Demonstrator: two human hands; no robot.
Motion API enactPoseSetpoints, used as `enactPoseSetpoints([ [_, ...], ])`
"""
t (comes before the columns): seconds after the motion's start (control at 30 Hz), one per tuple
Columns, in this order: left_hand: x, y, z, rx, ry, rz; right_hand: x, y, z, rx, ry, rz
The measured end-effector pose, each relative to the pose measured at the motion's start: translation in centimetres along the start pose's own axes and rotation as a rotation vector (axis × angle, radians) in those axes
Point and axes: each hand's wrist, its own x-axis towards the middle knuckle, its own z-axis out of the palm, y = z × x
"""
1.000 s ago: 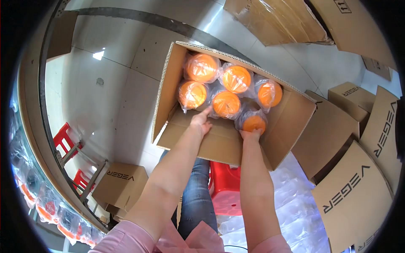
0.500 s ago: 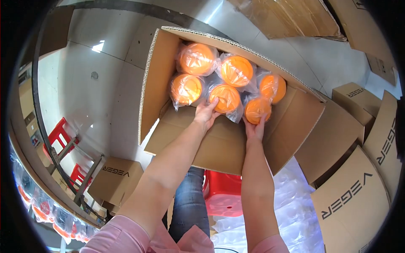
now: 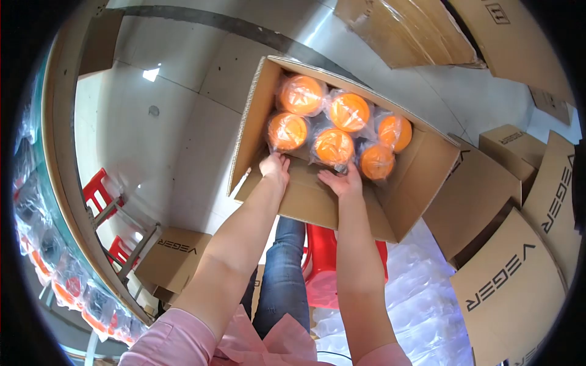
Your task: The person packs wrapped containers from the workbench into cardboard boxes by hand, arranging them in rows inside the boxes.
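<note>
An open cardboard box [image 3: 253,125] holds several plastic-wrapped containers with round orange lids, standing in two rows. My left hand [image 3: 276,168] is at the near side of the front-left container [image 3: 287,132], fingers stretched towards its wrap; whether they touch is unclear. Just in front of the front-middle container [image 3: 334,147], my right hand [image 3: 343,180] has its fingers spread, palm up, with nothing held. The front-right container [image 3: 376,161] sits beyond that hand, to its right. Both wrists pass over the near cardboard flap [image 3: 308,195].
Cartons marked VEGER [image 3: 503,287] stand on the right. A red stool [image 3: 320,274] is below the box, beside clear plastic bags [image 3: 397,293]. At left, a table edge [image 3: 64,165] borders more wrapped orange-lidded goods [image 3: 67,293]. A taped carton [image 3: 409,36] lies at the top right.
My left hand has left the front-middle container and moved left and down. My right hand has let go of the front-right container and shifted left. The containers now form two fairly even rows.
</note>
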Motion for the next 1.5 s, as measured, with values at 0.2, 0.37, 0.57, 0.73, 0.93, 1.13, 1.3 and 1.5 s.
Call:
enactPoseSetpoints([
  [0.2,-0.8,2.0,-1.7,0.31,-0.104,0.341,5.2,3.6,0.6,0.121,-0.294,0.051],
  [0.37,-3.4,1.7,-3.1,0.561,-0.207,0.584,4.6,2.0,-0.1,0.008,-0.334,-0.158],
  [0.57,-13.4,-2.3,-6.6,0.976,-0.391,1.137,-1.7,2.5,-0.8,-0.485,0.002,-0.161],
  [0.73,-18.2,-7.3,-13.2,0.983,-0.499,1.228,-4.8,7.6,1.3,-2.206,-0.566,-0.685],
  [0.93,-15.3,-13.1,-23.2,1.394,-0.343,0.594,-7.4,10.9,3.8,-2.18,-0.526,-0.452],
  [1.13,-16.4,-16.0,-31.9,1.741,-0.244,0.257,-17.5,11.9,-0.8,-1.662,-0.597,-1.068],
  [1.3,-17.6,-14.5,-30.9,1.681,-0.17,0.223,-19.3,15.5,-15.2,-2.23,-0.865,-0.821],
  [1.5,-19.1,-13.4,-28.3,1.686,0.0,0.383,-20.1,17.2,-15.2,-2.472,-0.558,-0.709],
])
